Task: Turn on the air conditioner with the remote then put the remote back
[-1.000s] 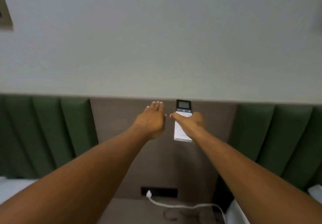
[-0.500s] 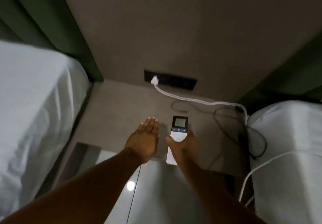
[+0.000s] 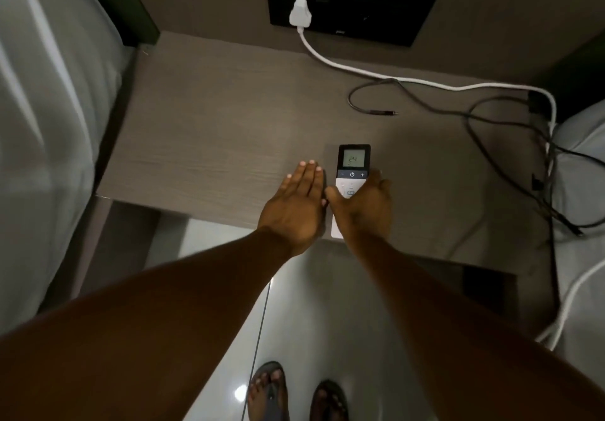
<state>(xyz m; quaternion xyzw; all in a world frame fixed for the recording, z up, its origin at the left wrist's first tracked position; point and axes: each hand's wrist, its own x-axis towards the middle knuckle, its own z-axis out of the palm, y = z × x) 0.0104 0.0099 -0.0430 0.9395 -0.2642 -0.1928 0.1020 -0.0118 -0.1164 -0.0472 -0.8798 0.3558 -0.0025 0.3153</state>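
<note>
In the head view, the right hand (image 3: 366, 206) grips the remote (image 3: 351, 180) from beneath, thumb across its lower buttons, holding it over the near edge of the bedside table (image 3: 209, 132); whether it touches the wood yet I cannot tell. The left hand (image 3: 294, 206) is open and flat, fingers together, just left of the remote and holding nothing. A second ago both arms were raised toward the wall above the padded headboard, remote aimed high; since then the gaze and hands have dropped to the table. The screen reads 24, so the switching-on looks done and the putting-back is under way. Farther off, a white plug (image 3: 298, 11) sits in the dark socket panel (image 3: 350, 11), and its white cable (image 3: 425, 83) and dark cables (image 3: 491, 116) trail right, well apart from the remote.
</note>
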